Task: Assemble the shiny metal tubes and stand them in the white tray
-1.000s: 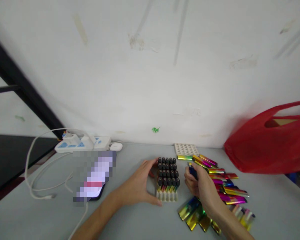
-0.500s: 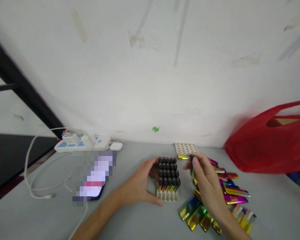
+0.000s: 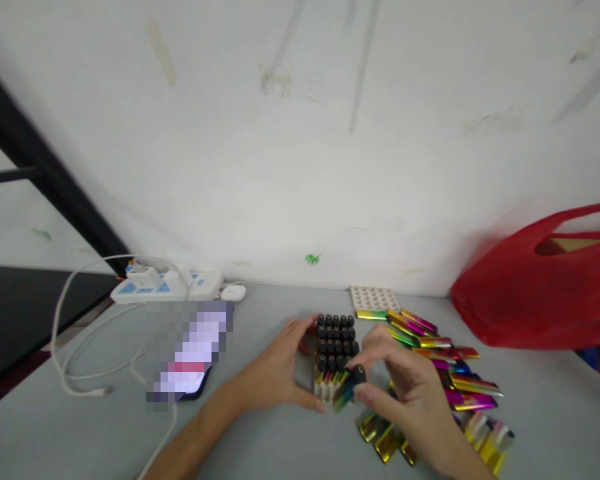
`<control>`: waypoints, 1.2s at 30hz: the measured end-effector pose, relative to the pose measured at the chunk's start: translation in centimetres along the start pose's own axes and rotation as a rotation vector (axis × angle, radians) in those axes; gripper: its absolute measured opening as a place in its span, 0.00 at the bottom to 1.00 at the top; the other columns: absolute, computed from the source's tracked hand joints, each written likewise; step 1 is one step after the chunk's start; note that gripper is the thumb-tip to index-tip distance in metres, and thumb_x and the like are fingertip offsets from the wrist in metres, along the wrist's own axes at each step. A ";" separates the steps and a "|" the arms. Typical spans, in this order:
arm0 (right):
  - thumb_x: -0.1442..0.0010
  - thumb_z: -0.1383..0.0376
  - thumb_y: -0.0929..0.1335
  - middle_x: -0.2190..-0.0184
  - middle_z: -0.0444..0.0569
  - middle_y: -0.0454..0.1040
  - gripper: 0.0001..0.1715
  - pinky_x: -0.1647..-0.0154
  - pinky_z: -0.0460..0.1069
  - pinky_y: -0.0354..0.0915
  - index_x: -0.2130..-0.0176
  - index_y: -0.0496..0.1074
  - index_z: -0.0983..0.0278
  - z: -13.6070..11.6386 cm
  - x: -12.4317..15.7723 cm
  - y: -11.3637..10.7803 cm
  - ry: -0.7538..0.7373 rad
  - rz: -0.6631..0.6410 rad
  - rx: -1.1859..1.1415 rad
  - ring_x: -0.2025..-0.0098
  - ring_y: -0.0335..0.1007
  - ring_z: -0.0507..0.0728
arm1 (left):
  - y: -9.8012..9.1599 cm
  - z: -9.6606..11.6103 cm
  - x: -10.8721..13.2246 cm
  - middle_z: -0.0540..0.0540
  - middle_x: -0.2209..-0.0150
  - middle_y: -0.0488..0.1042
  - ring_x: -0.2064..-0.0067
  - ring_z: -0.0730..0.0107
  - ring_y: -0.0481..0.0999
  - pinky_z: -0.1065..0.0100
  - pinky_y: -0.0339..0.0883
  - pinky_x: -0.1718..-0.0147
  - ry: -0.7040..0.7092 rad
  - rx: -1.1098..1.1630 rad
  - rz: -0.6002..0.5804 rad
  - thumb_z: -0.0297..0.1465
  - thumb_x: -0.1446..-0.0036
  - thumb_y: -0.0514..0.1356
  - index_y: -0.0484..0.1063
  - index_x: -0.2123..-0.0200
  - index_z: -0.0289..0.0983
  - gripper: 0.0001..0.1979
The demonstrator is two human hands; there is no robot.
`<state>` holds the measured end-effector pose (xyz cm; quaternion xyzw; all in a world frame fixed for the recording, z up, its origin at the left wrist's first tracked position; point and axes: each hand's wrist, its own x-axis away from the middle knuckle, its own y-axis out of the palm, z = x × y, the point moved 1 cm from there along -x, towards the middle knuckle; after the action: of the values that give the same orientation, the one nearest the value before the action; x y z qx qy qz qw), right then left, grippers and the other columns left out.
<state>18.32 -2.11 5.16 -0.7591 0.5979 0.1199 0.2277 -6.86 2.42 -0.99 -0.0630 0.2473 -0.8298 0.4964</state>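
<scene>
Rows of several black-topped shiny tubes stand upright in a pale tray whose front slots show bare. My left hand is spread around the tray's left side, thumb near its front corner and fingers behind. Between the thumb and fingers of my right hand is a black-topped tube, tilted and blurred, over the tray's front right part. Loose shiny tubes in gold, green, magenta and red lie right of the tray, some partly hidden behind my right hand.
A second pale tray with holes lies by the wall. At the right sits a red bag. On the left are a phone, a white power strip, a small white case and white cables.
My right hand has moved left and toward me, carrying the black-topped tube from above the loose tubes to the tray's front. My left hand has stayed in place.
</scene>
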 end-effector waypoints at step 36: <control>0.29 0.67 0.76 0.63 0.43 0.80 0.24 0.49 0.58 0.63 0.37 0.73 0.55 1.0 1.0 1.2 -0.299 -0.248 0.528 0.59 0.70 0.61 | -0.1 0.1 0.0 0.34 0.33 0.69 0.39 0.40 0.74 0.47 0.73 0.40 0.082 -0.020 -0.006 0.46 0.64 0.86 0.56 0.23 0.42 0.69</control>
<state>17.50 -2.73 3.56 -0.7149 0.4711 0.0419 0.5150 -6.90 2.41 -0.84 -0.0347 0.2758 -0.8307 0.4825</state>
